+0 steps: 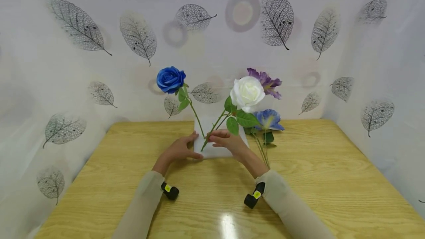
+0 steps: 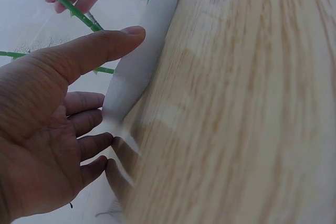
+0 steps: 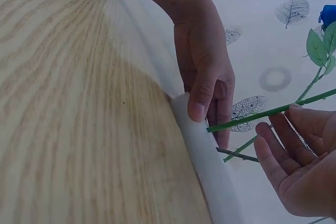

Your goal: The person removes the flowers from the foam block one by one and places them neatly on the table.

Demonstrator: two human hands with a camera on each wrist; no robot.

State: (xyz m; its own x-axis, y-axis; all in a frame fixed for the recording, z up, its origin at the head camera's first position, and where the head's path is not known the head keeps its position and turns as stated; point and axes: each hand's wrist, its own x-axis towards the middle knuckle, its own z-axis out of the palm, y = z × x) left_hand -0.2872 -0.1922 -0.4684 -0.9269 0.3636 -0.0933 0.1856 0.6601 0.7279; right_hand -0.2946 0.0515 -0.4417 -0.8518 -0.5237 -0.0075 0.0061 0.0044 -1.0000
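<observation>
While the right grip (image 1: 229, 144) pinches a white rose (image 1: 248, 93) overlapping purple petals (image 1: 269, 84), the spread left grip (image 1: 179, 148) touches a block (image 1: 217, 152).

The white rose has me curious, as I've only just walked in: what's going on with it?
A person's right hand is holding the white rose by its stem over a flat white piece. The left hand rests at that piece's left edge. The blue rose leans to the left, and a purple flower shows behind the white one.
</observation>
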